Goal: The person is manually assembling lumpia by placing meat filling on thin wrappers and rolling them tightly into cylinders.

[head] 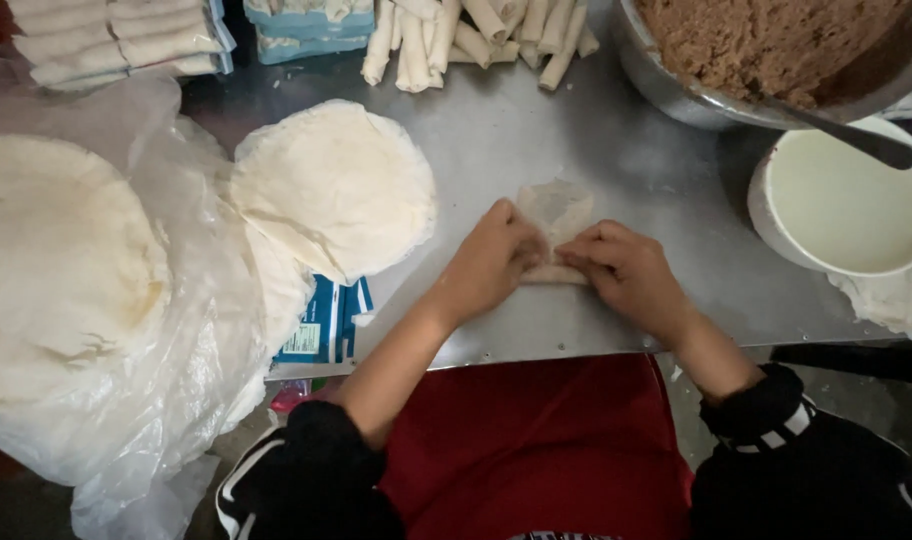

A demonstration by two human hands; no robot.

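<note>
Right now, from the head camera, your two hands meet over a thin wrapper (559, 215) lying on the steel tabletop (496, 140), just in front of your body. Your left hand (488, 262) presses on the wrapper's left side, fingers curled down over the rolled near edge; your right hand (626, 268) does the same on the right side. Both grips are closed on the wrapper, pinching the rolled part between fingertips and thumbs, though the thumbs themselves are hidden beneath the hands.

The roll's long axis runs left to right, across your view, so it lies square to both forearms. The rolled portion sits under your fingertips at the near edge, and the loose, unrolled flap of wrapper lies beyond them, farther from you. Both hands are equally close to it, one at each end, nearly touching each other in the middle.

To the left of your left hand, near but apart, a stack of round wrappers (336, 185) rests partly on clear plastic sheeting (191, 330). Beyond the wrapper, at the far edge, lies a pile of finished rolls (476, 35). To the far right stands a metal bowl of brown filling (776, 45) with a spoon handle (856, 135) leaning out, and just below it a white bowl of pale liquid (841, 200).
</note>
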